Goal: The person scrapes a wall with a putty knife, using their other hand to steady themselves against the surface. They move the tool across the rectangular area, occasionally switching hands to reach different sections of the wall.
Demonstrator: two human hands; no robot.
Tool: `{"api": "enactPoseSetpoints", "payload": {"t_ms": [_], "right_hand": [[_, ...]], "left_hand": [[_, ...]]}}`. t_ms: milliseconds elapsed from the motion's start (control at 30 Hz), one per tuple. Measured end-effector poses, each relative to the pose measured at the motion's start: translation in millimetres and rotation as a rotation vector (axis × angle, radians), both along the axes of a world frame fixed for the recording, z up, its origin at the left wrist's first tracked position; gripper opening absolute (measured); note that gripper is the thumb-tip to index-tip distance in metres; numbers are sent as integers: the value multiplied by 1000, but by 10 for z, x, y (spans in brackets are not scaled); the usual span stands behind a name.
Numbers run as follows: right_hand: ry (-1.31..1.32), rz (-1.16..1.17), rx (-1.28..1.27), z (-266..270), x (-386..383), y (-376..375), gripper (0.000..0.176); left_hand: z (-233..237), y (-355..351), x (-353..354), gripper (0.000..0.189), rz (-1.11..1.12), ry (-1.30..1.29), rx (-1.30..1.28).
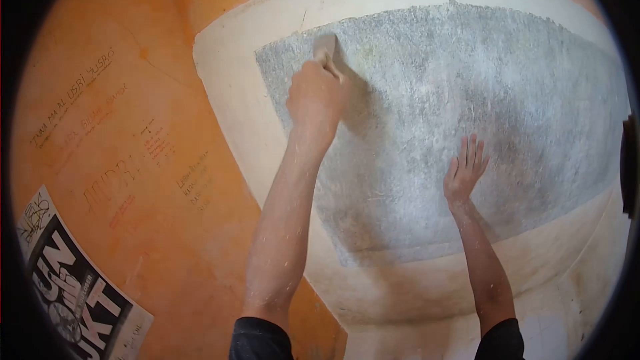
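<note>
My left hand point(317, 97) is raised to the upper left of a rough grey patch point(413, 180) on the wall. Its fingers are closed round a flat grey-brown piece point(325, 45), whose broad end lies against the patch near its top left edge; I cannot tell if it is a scraper or folded sandpaper. Lower and to the right, my right hand point(465, 177) is held flat over the patch with fingers spread, nothing in it. Whitish specks dot both forearms, and dark sleeves show at the bottom.
A smooth cream border point(233, 87) surrounds the grey patch. To the left runs an orange wall point(200, 247) with handwriting on it. A black-and-white poster point(80, 293) hangs at the lower left. Something dark point(629, 167) stands at the right edge.
</note>
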State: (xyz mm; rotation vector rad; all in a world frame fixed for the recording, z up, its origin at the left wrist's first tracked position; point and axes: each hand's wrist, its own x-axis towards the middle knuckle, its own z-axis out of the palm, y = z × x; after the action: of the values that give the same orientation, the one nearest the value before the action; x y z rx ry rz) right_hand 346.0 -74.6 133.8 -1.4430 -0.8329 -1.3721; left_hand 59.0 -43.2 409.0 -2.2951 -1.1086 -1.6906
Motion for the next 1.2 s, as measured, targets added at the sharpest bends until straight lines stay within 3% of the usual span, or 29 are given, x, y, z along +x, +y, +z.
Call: {"api": "enactPoseSetpoints", "payload": {"t_ms": [133,200,233,333,367,467,600,667,800,833,967,1033,1200], "right_hand": [[-26,-35,-57,-34,44,-34,49],[-10,-3,-89,-82,19,-53,49],[2,6,-87,-55,44,-48,50],[12,14,-100,-60,44,-60,50],[23,29,-115,-58,48,-67,50],[28,83,-162,-48,18,-156,50],[-24,189,-262,24,103,-412,51],[-26,315,-342,50,173,-572,51],[-123,238,-217,182,531,-757,50],[-137,209,-235,237,604,-799,50],[-131,191,-155,418,791,-867,50],[-133,139,-182,431,929,-877,50],[-102,18,-314,419,977,-857,51]], "left_hand": [[111,201,105,38,-63,-110,-51],[85,131,131,37,-84,-132,140],[104,-101,132,38,-46,-58,-16],[173,-109,260,37,-65,-55,77],[173,-132,234,36,-176,-133,-92],[95,-206,281,36,-22,-18,6],[153,-226,399,34,-59,-151,-2],[80,-214,342,34,-44,-91,23],[188,-234,474,34,-1,-57,133],[232,-244,466,34,-86,-85,-38],[131,-262,464,34,-81,-84,17],[49,-347,611,36,-32,13,64],[112,-426,755,36,23,-81,-39]]}}
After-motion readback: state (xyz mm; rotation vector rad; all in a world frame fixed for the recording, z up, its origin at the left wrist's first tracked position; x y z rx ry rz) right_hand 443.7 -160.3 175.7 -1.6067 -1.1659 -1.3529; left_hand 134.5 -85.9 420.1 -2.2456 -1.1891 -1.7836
